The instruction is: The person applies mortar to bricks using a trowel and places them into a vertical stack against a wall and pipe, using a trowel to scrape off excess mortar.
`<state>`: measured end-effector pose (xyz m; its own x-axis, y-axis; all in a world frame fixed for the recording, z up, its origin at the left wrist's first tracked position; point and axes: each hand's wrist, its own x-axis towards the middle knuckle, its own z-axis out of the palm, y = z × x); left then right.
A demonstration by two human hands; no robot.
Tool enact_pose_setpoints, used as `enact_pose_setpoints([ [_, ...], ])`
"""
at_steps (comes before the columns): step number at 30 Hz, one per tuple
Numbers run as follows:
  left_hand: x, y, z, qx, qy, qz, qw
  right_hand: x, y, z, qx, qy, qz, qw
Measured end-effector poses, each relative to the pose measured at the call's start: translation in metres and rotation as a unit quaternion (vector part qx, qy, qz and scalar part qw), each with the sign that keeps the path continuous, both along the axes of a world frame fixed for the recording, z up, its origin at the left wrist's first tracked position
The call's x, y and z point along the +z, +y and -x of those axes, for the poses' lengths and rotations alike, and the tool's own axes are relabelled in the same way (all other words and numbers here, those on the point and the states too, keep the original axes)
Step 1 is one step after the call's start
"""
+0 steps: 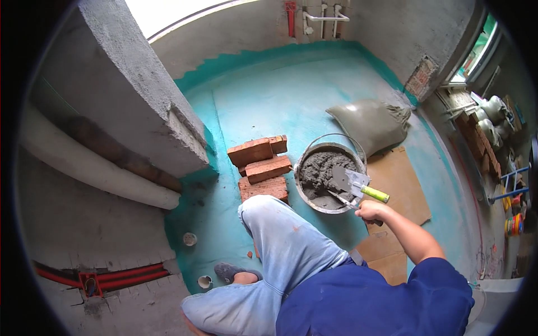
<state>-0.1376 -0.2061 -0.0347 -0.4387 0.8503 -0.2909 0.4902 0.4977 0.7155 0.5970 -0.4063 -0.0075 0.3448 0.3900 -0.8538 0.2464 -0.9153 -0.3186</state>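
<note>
My right hand (371, 212) is closed around the dark handle of a trowel (343, 200), at the near right rim of a bucket. The trowel's metal part reaches over the rim into the grey mortar (322, 171), which hides its tip. Wet mortar lies inside the bucket (301, 193), whose thin wire handle stands up at the back. A flat tool with a bright green grip (375, 194) rests across the bucket's right side, its pale blade over the mortar, just beyond my hand. My left hand does not show.
Several red bricks (268, 168) are stacked left of the bucket. A full sack (372, 124) lies behind it on the right, beside flattened cardboard (399, 187). Two pipe openings (190, 239) rise from the teal-coated floor near my foot. A thick white pipe (101, 162) runs along the left wall.
</note>
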Motion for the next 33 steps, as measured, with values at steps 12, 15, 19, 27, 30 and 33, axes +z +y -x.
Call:
enact_pose_setpoints([
  [12, 0.007, -0.013, -0.012, 0.029, 0.067, -0.025, 0.997, 0.028, 0.064, 0.084, 0.104, -0.165, -0.276, 0.941],
  [15, 0.012, -0.015, -0.007, 0.032, 0.075, -0.028, 0.996, -0.017, 0.113, 0.114, 0.094, 0.039, -0.265, 0.959],
  [19, 0.016, -0.014, 0.0, 0.035, 0.081, -0.034, 0.996, -0.071, 0.193, 0.143, 0.131, -0.103, -0.26, 0.951],
  [27, 0.021, -0.016, 0.013, 0.063, 0.091, -0.039, 0.993, -0.147, 0.292, 0.123, 0.239, -0.337, -0.098, 0.906],
  [30, 0.02, -0.012, 0.017, 0.072, 0.097, -0.039, 0.992, -0.155, 0.293, 0.124, 0.237, -0.342, -0.114, 0.902],
  [33, 0.018, -0.007, 0.017, 0.081, 0.1, -0.036, 0.991, -0.147, 0.3, 0.131, 0.204, -0.357, -0.199, 0.89],
])
